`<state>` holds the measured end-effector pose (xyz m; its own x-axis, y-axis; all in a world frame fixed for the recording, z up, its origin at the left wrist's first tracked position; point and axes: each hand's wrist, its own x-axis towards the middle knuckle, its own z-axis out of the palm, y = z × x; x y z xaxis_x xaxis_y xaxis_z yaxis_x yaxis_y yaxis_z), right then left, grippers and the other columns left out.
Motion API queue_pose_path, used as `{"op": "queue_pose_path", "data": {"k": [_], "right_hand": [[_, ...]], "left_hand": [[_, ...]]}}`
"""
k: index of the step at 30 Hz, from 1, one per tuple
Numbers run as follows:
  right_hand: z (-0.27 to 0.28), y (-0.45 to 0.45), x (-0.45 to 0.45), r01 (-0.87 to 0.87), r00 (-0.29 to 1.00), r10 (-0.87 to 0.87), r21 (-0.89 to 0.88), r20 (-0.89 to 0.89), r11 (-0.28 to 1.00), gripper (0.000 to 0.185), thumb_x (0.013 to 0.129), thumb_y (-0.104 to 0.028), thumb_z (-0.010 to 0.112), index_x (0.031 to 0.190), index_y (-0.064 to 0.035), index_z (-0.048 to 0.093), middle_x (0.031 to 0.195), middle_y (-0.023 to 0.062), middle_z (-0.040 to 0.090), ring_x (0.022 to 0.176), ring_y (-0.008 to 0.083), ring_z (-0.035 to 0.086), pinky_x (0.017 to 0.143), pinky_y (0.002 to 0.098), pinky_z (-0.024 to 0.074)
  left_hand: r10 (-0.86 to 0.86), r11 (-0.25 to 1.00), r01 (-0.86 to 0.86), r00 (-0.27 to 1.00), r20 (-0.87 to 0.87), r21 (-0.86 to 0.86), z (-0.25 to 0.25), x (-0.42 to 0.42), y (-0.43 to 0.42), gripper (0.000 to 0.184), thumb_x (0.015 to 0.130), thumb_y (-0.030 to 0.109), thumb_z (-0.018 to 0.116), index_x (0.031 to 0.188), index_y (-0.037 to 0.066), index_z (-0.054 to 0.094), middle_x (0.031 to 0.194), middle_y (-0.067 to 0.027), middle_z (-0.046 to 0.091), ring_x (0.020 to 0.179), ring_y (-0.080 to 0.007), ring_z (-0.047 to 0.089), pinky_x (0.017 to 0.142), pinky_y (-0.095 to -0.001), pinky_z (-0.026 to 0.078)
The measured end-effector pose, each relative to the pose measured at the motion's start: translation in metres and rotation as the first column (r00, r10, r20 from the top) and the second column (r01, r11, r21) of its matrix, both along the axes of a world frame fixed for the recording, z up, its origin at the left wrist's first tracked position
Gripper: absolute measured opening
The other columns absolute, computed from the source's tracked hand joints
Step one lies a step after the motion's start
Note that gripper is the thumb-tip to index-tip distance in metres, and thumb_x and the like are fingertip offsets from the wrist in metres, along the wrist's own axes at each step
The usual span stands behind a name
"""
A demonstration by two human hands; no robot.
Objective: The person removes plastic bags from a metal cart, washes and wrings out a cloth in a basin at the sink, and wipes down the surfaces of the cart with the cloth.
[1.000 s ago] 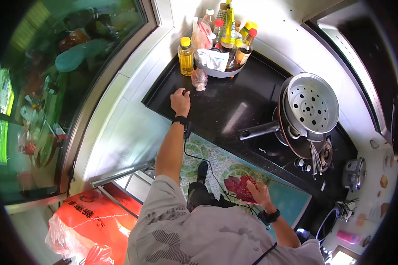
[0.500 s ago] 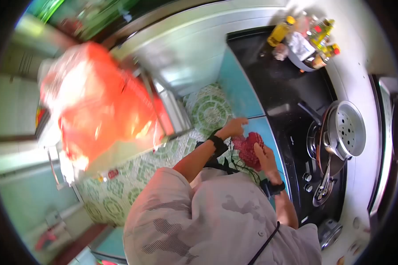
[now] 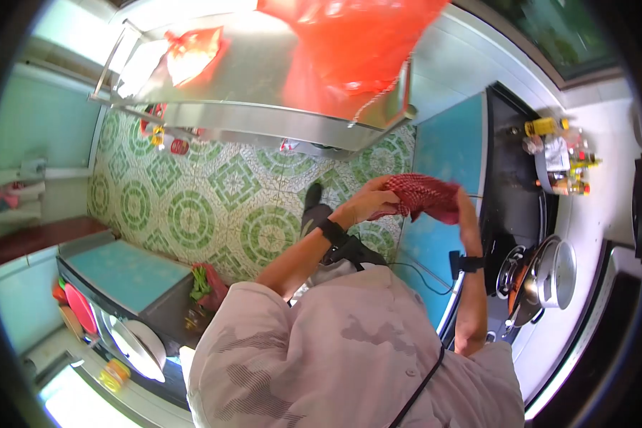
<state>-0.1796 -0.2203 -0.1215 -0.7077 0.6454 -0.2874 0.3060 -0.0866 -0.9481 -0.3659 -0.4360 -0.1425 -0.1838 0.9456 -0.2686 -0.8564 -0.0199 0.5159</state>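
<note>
The red cloth [image 3: 426, 194] hangs between my hands at one o'clock from my chest, its long axis running roughly nine to three. Neither hand is nearer — my left hand [image 3: 364, 205] grips the nine o'clock end, my right hand [image 3: 469, 222] the three o'clock end, both closed on it. Green-patterned floor [image 3: 228, 185] spreads towards eleven; the black counter [image 3: 512, 167] runs at two, and at twelve stands a metal rack [image 3: 253, 120] bearing a red bag [image 3: 349, 43].

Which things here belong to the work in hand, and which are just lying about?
Work in hand:
red patterned cloth, held between left hand and right hand

Apparently just lying about:
large red bag on the metal table
yellow-capped bottle
silver pot
</note>
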Motion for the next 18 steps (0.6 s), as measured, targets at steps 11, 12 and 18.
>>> {"op": "queue_pose_path", "data": {"k": [11,12,18], "right_hand": [[-0.067,-0.174,-0.17,-0.333,0.937,0.299,-0.711,-0.179,0.619,0.04,0.097,-0.023,0.042,0.13,-0.0022,0.044,0.121,0.013,0.058,0.105,0.0271,0.06,0.082,0.0445,0.0533],[-0.075,-0.181,-0.188,-0.337,0.933,0.32,-0.711,-0.164,0.618,0.04,0.097,-0.023,0.042,0.13,-0.0022,0.044,0.121,0.013,0.058,0.105,0.0271,0.06,0.082,0.0445,0.0533],[-0.135,-0.254,-0.35,-0.388,0.905,0.424,-0.467,-0.03,0.794,0.045,0.085,0.001,0.05,0.131,0.0001,0.045,0.117,0.0092,0.059,0.104,0.0179,0.058,0.091,0.0314,0.0469]], "left_hand": [[0.376,0.925,-0.378,0.925,0.055,0.033,-0.034,-0.072,-0.137,0.04,0.086,0.001,0.055,0.125,0.005,0.05,0.109,-0.0063,0.06,0.099,-0.0166,0.06,0.081,-0.031,0.052],[0.448,0.894,-0.447,0.893,-0.032,0.034,-0.04,-0.084,-0.155,0.039,0.088,0.004,0.056,0.126,0.006,0.049,0.111,-0.0064,0.06,0.101,-0.0164,0.059,0.082,-0.0311,0.052],[0.463,0.723,-0.617,0.767,-0.444,-0.311,-0.157,-0.147,-0.277,0.043,0.086,0.021,0.065,0.121,0.001,0.052,0.106,-0.0059,0.061,0.09,-0.0128,0.059,0.073,-0.0261,0.049]]}}
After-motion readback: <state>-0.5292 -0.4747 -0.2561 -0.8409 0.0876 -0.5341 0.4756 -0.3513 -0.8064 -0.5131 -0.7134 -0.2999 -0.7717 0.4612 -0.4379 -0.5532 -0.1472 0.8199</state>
